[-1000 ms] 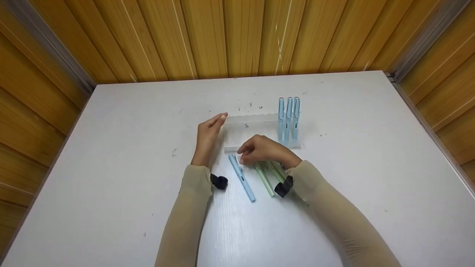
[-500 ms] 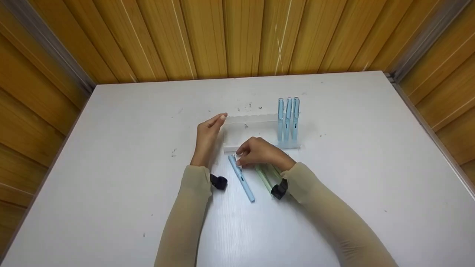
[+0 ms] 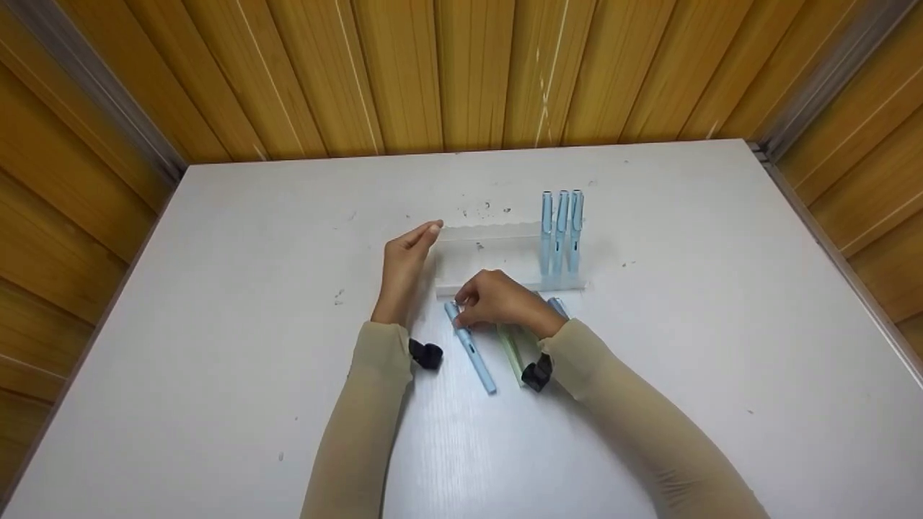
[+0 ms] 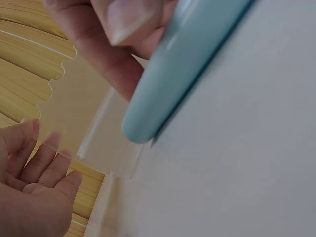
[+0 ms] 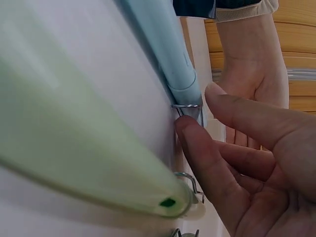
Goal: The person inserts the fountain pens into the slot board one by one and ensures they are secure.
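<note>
My left hand (image 3: 405,277) pinches the upper left corner of a clear plastic pen stand (image 3: 487,263), whose back edge is scalloped in the left wrist view. Three light blue pens (image 3: 559,234) stand upright side by side at its right end. In front of the stand, another light blue pen (image 3: 476,360) lies slanted on the table. My right hand (image 3: 501,299) has thumb and index finger at either side of this pen's capped end, near the metal clip (image 5: 187,106). A pale green pen (image 5: 98,128) lies beside it, partly hidden under my right wrist.
Another blue pen end (image 3: 558,307) shows behind my right wrist. A black wrist camera (image 3: 427,355) sits on my left cuff, close to the lying blue pen. The white table (image 3: 216,324) ends at yellow slatted walls (image 3: 469,79).
My right hand has shifted a little left and toward me, its fingertips coming onto the lying blue pen's capped end. The left hand and the stand have stayed in place.
</note>
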`<act>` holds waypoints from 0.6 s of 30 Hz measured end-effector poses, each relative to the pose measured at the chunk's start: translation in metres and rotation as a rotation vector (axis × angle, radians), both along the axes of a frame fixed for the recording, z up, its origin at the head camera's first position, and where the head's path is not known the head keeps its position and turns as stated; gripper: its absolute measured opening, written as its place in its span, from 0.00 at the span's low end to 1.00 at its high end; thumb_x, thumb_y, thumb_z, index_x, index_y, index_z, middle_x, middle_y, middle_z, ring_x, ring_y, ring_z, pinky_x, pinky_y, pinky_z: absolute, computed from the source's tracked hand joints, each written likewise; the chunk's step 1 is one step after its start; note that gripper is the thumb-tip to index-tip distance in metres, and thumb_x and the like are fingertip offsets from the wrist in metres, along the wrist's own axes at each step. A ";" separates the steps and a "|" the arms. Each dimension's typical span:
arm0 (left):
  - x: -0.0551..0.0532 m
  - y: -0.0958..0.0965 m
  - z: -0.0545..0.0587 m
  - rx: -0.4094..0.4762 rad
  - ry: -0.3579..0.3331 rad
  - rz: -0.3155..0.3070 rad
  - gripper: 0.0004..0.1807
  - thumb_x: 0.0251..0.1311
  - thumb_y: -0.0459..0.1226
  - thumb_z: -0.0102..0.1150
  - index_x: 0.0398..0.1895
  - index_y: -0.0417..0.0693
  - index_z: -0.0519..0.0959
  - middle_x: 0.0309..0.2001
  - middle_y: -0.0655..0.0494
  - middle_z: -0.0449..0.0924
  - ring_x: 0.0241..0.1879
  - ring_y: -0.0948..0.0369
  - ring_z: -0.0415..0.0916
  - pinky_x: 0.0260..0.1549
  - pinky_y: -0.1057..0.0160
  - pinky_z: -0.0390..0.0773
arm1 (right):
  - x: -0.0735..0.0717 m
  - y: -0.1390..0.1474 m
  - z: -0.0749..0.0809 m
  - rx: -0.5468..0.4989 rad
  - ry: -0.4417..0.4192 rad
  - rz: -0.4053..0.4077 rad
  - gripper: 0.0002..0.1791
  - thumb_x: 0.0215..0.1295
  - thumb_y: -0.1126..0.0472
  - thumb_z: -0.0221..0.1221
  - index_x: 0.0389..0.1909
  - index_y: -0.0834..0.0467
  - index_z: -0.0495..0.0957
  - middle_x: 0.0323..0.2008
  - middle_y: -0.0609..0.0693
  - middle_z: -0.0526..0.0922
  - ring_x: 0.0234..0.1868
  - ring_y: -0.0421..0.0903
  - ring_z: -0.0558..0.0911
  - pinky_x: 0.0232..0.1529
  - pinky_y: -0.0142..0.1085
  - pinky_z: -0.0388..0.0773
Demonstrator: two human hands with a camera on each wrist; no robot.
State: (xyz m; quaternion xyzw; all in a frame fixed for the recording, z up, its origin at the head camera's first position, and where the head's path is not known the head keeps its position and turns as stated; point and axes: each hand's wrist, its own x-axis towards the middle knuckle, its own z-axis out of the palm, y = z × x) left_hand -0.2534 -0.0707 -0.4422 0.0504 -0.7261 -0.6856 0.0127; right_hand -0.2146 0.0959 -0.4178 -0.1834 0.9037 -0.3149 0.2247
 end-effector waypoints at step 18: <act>0.001 0.001 0.001 -0.008 -0.017 0.003 0.19 0.65 0.48 0.58 0.55 0.50 0.81 0.59 0.56 0.78 0.65 0.61 0.69 0.66 0.60 0.67 | 0.006 0.000 -0.001 -0.082 -0.014 0.046 0.17 0.51 0.62 0.70 0.44 0.57 0.82 0.28 0.50 0.83 0.26 0.38 0.76 0.29 0.28 0.73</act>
